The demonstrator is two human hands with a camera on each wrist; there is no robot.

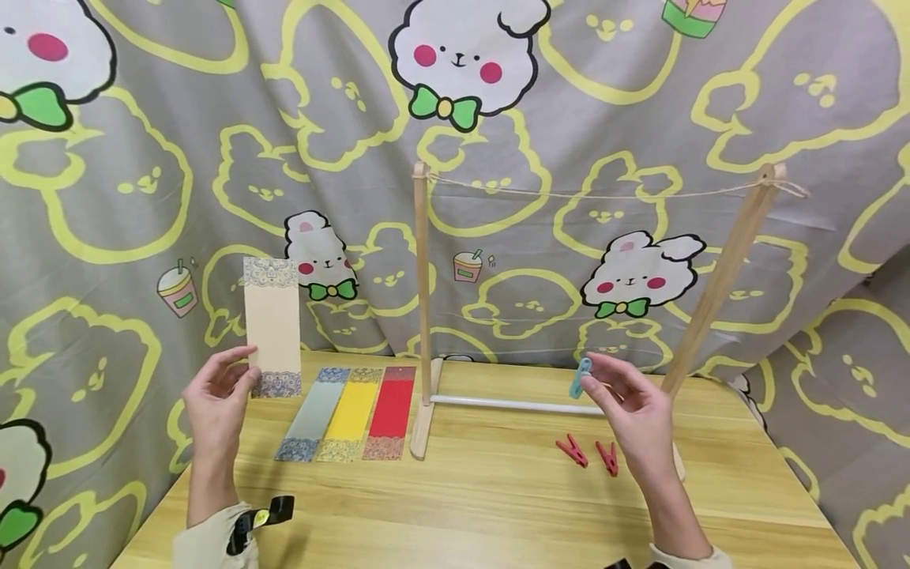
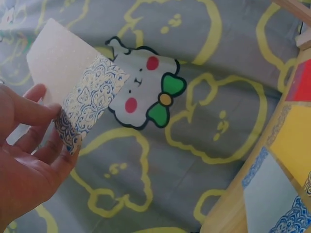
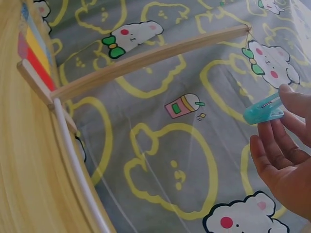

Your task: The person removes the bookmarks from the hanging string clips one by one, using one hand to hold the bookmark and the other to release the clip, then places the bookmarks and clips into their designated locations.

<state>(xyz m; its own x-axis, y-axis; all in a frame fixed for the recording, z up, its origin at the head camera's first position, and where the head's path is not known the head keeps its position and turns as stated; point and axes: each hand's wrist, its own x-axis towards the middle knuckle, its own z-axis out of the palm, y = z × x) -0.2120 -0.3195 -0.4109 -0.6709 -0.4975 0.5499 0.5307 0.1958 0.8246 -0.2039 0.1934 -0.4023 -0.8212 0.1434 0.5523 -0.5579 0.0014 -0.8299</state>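
Note:
My left hand [image 1: 219,395] pinches a cream bookmark [image 1: 273,328] by its side edge near the bottom, holding it upright above the table's left side. Blue lace-like patterned bands cross both its ends; the lower band [image 2: 90,97] shows close up in the left wrist view. On the right, my right hand [image 1: 636,407] pinches a teal clothespin [image 1: 580,378] between thumb and fingers, above the table. Its springy body [image 3: 265,110] is plain in the right wrist view. Two red clothespins [image 1: 572,450] lie on the table below that hand.
A wooden frame with a left post [image 1: 423,292] and a right post [image 1: 725,276] carries a string [image 1: 569,194] across its top and a white rod [image 1: 512,405] low down. Grey-blue [image 1: 317,407], yellow [image 1: 353,407] and red [image 1: 392,405] bookmarks lie left of it. A patterned curtain [image 1: 384,300] hangs behind.

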